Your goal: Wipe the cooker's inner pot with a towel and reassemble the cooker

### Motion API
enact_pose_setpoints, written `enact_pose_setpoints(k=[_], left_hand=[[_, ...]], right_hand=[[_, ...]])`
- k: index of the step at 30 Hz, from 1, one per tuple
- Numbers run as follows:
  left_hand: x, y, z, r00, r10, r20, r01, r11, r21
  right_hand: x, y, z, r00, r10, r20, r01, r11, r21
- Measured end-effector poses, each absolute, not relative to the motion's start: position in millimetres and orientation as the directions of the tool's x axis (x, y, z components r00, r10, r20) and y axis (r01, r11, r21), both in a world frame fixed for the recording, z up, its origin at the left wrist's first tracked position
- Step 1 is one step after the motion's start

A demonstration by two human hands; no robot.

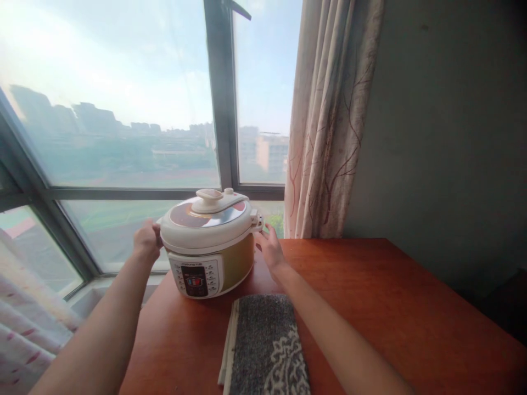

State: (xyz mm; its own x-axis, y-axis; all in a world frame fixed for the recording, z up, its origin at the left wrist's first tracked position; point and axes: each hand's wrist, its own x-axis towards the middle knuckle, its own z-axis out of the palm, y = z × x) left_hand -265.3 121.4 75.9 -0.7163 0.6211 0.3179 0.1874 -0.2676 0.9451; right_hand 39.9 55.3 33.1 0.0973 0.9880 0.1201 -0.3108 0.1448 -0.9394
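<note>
A cream and olive-gold electric pressure cooker [239, 263] stands upright on the wooden table, its lid on and its dark control panel facing me. My left hand [146, 238] is closed round the handle at the cooker's left side, and that handle is mostly hidden. On the opposite side, my right hand [269, 247] grips the right handle [257, 220] from below, with fingers partly hidden behind it. Between my forearms lies a folded grey cloth [263, 340] with a cream pattern, close in front of the cooker but apart from it.
The reddish-brown wooden table [362, 307] extends to the right. Behind the cooker rise large windows with a grey frame [222, 99]. A long curtain [325, 120] hangs at the back, and another curtain [28, 329] is at lower left. A dark wall [436, 137] borders the right.
</note>
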Motion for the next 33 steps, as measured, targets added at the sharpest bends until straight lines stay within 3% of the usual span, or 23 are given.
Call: enact_pose_setpoints(k=[4, 7, 8, 10, 11, 13, 14, 16, 21, 33], left_hand=[[-243.3, 81.4, 55.5, -0.863, 0.465, 0.196, 0.074, -0.268, 0.961], [-206.1, 29.7, 30.1, -0.900, 0.329, 0.286, 0.154, -0.374, 0.915], [-190.7, 12.0, 21.1, -0.863, 0.329, 0.382, 0.214, -0.448, 0.868], [-159.1, -17.6, 3.7, -0.713, 0.444, 0.543, 0.283, -0.526, 0.802], [-144.0, -27.6, -4.4, -0.577, 0.564, 0.591, 0.316, -0.513, 0.798], [-118.5, -36.1, -19.6, -0.190, 0.801, 0.568, 0.352, -0.485, 0.801], [-109.0, -35.1, -26.9, 0.013, 0.854, 0.520, 0.409, -0.479, 0.777], [-97.3, -26.3, -41.2, 0.231, 0.874, 0.427, 0.514, -0.482, 0.709], [-101.9, -6.0, -71.7, 0.268, 0.900, 0.343, 0.663, -0.430, 0.612], [-98.1, -13.2, -75.4, 0.351, 0.876, 0.332, 0.608, -0.482, 0.631]], right_hand=[[70.6, 43.5, 3.7, 0.149, 0.984, 0.098, -0.191, 0.125, -0.974], [97.9, 29.6, -27.0, 0.180, 0.972, 0.153, -0.001, 0.156, -0.988], [105.8, 23.2, -36.5, 0.182, 0.969, 0.167, 0.036, 0.163, -0.986], [118.1, 8.1, -52.9, 0.183, 0.966, 0.180, 0.075, 0.169, -0.983], [122.3, 0.1, -59.9, 0.183, 0.965, 0.189, 0.105, 0.171, -0.980], [127.3, -15.0, -72.3, 0.180, 0.959, 0.217, 0.225, 0.174, -0.959], [128.5, -21.4, -77.9, 0.174, 0.957, 0.234, 0.307, 0.173, -0.936], [129.6, -31.4, -87.7, 0.135, 0.953, 0.272, 0.468, 0.180, -0.865], [132.0, -42.5, -98.6, 0.007, 0.944, 0.329, 0.586, 0.263, -0.767], [139.2, -53.2, -101.9, -0.016, 0.941, 0.338, 0.581, 0.284, -0.763]])
